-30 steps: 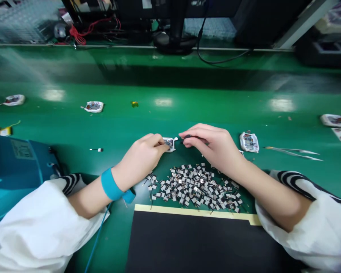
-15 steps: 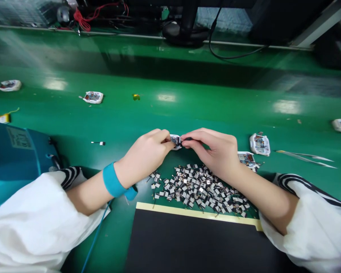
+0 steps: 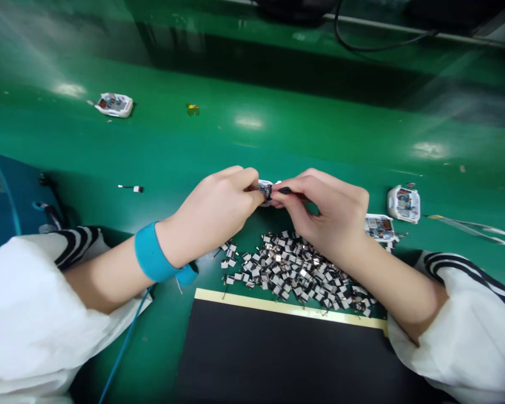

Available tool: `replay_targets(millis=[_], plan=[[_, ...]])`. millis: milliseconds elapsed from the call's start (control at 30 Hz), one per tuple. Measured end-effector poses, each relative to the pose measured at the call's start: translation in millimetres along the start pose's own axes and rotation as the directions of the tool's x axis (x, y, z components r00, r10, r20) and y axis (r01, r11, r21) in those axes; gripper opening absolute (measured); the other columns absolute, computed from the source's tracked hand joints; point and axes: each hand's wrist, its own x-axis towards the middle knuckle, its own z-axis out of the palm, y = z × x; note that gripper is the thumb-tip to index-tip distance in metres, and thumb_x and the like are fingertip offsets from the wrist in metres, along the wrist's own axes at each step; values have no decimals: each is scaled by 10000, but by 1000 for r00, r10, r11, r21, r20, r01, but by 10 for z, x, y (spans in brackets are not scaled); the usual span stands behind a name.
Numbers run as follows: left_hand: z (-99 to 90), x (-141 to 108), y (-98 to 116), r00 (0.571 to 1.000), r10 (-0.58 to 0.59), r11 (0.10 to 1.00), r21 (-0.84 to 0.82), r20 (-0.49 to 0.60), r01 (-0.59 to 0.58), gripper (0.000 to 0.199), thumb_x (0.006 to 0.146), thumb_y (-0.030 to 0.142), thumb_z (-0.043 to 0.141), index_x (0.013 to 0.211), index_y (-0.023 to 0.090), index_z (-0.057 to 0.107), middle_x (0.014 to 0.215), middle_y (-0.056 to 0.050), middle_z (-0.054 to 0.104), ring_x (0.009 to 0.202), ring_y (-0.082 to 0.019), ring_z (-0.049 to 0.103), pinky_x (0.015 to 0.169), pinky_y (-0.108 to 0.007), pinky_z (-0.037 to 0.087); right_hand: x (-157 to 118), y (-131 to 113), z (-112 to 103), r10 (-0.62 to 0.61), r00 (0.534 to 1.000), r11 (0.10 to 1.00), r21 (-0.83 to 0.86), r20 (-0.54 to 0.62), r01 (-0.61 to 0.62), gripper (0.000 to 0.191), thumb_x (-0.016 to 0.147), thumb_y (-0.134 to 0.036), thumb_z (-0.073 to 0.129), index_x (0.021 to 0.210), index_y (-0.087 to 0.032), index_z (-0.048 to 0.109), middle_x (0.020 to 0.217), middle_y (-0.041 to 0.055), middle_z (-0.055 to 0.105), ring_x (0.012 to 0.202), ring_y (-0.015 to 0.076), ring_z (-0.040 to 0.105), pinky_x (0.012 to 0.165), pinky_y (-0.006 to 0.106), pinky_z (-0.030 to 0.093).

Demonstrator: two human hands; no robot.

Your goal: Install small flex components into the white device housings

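Note:
Between my hands is a small white plastic housing with a circuit board inside (image 3: 264, 189), largely covered by fingers. My left hand (image 3: 219, 207), with a teal wrist strap (image 3: 152, 252) behind it, is closed on the housing's left side. At its right edge my right hand (image 3: 330, 205) pinches a small black part (image 3: 284, 191); its exact kind is hidden by the fingertips. Just below the hands lies a heap of small silver-and-black parts with short leads (image 3: 294, 269). One single part of that sort (image 3: 137, 189) lies apart on the left.
Two more white housings (image 3: 404, 203) (image 3: 379, 227) lie right of my right hand, near metal tweezers (image 3: 473, 227). Another housing (image 3: 114, 105) sits far left, near a yellow tape scrap (image 3: 192, 109). A black mat (image 3: 286, 353) covers the front; a blue bin (image 3: 17, 196) stands left.
The camera view has shifted closer and lower, so the back shelf is mostly out of frame. Both hands keep their hold on the housing and the black part, with little visible movement.

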Motion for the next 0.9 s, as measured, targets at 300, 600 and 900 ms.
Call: replay_targets(millis=[300,600,900], plan=[[17,-13,-4,1000,22,999,31,-10,-21,272,841,172,355,789,173,622,770,-40,532,713,-165,504,607,-272,405,-7,41,33,76,997,993,91,24,-78,140,818,-226,464,685,-216,505,719,17,589,592,130,557,527,264,468],[3,1,-5,1000,6,1000,14,19,-7,264,849,196,359,834,187,623,765,-27,527,714,-157,504,607,-263,385,22,77,58,37,999,982,184,-17,-33,138,807,-171,477,671,-189,467,666,1,560,560,105,557,488,218,461],[2,-8,1,1000,18,998,61,0,-18,282,862,184,330,845,184,612,799,-33,549,731,-153,507,607,-260,382,-24,67,96,249,957,854,501,-148,-144,61,819,-198,498,764,-176,484,738,-9,569,564,81,595,483,173,520]])
